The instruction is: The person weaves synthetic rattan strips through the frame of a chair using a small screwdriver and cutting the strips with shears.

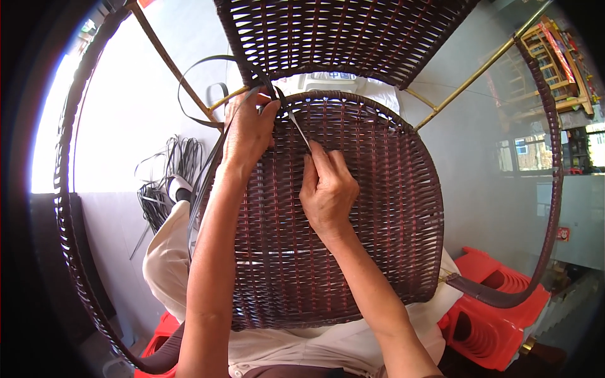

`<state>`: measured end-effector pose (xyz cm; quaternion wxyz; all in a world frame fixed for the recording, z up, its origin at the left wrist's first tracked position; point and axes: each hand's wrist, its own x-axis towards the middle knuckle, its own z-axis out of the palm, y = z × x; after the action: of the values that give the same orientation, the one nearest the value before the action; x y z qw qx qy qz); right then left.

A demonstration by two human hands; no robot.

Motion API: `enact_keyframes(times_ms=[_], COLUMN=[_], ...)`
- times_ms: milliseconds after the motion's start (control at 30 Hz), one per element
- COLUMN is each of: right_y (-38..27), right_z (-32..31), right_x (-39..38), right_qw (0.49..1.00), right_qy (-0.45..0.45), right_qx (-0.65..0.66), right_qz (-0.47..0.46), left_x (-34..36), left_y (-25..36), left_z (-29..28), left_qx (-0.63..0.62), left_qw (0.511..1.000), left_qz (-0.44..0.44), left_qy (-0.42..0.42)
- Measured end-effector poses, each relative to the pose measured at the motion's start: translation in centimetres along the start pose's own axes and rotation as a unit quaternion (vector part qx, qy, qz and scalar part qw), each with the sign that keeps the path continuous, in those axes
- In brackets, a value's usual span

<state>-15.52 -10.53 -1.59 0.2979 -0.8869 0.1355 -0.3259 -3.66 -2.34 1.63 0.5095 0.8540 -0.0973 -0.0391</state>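
Observation:
A dark brown woven chair seat [378, 201] lies before me, below a woven backrest [346, 31] joined to a gold metal frame [428, 116]. At the seat's back left corner, my left hand [252, 126] grips a flat dark strip [272, 88], fingers curled at the woven rim. A long loop of this strip hangs left over the frame. My right hand [328, 186] holds a thin metal tool [299, 129], its tip at the weave just right of my left fingers. The tool's handle is hidden in my hand.
Bundles of loose strips [154, 201] lie on the floor at left, beside my foot in a sandal. Wrapped armrests [548, 120] curve round both sides. Red plastic stools [479, 334] stand low at both sides. A wooden rack [567, 69] is at upper right.

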Motion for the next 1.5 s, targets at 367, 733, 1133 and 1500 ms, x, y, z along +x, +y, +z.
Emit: enact_keyframes(times_ms=[367, 733, 1133, 1500], right_y=[-1.1, -1.2, -0.8, -0.6], right_z=[-3.7, -3.9, -3.9, 0.2], right_x=[1.7, 3.5, 5.3, 5.5], right_qw=[0.993, 0.986, 0.975, 0.952], right_qy=[-0.099, -0.103, -0.159, -0.111], right_qx=[-0.048, -0.126, -0.146, 0.168], right_qz=[0.045, -0.023, -0.058, 0.23], left_x=[0.9, 1.2, 2.6, 3.3], left_y=[1.4, 0.5, 1.0, -1.5], left_z=[-1.3, -0.7, -1.5, -2.2], left_qx=[0.051, -0.091, -0.017, -0.165], left_qw=[0.985, 0.975, 0.963, 0.93], left_qz=[-0.054, -0.118, -0.154, -0.168], left_qy=[-0.155, -0.165, -0.219, -0.284])
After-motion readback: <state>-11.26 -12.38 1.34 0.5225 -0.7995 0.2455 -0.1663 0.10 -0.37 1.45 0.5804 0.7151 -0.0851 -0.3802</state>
